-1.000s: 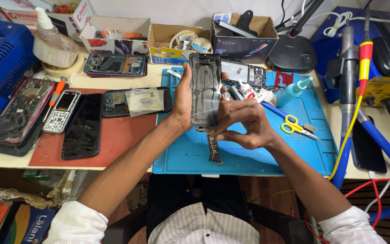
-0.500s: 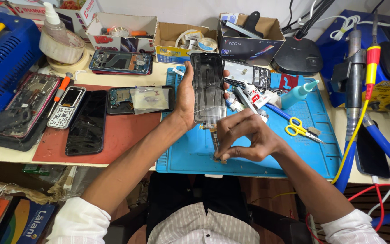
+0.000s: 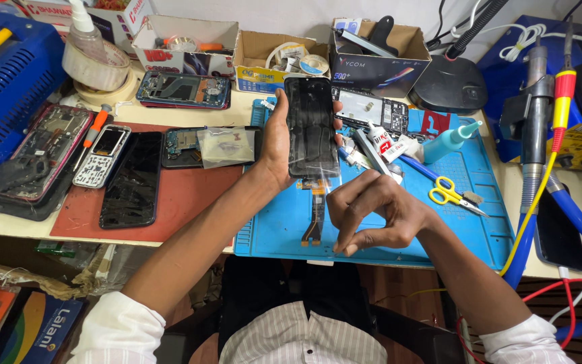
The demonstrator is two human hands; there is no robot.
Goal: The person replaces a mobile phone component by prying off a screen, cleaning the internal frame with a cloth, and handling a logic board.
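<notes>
My left hand (image 3: 279, 140) holds a black phone screen panel (image 3: 311, 127) upright above the blue work mat (image 3: 466, 229). A flex ribbon cable (image 3: 316, 214) hangs from the panel's lower edge down to the mat. My right hand (image 3: 378, 214) is below and to the right of the panel, its thumb and fingers pinched together on a thin clear film that stretches up to the panel's bottom edge.
Yellow-handled scissors (image 3: 454, 195), a teal squeeze bottle (image 3: 447, 143), a glue tube (image 3: 384, 145) and a circuit board (image 3: 372, 111) lie on the mat. Several phones and a red mat (image 3: 183, 195) sit left. Cardboard boxes (image 3: 378, 57) line the back; soldering tools and cables stand right.
The panel now faces me with its dark glass side. My right hand has dropped from the panel's lower edge down toward the mat, pulling a thin film away.
</notes>
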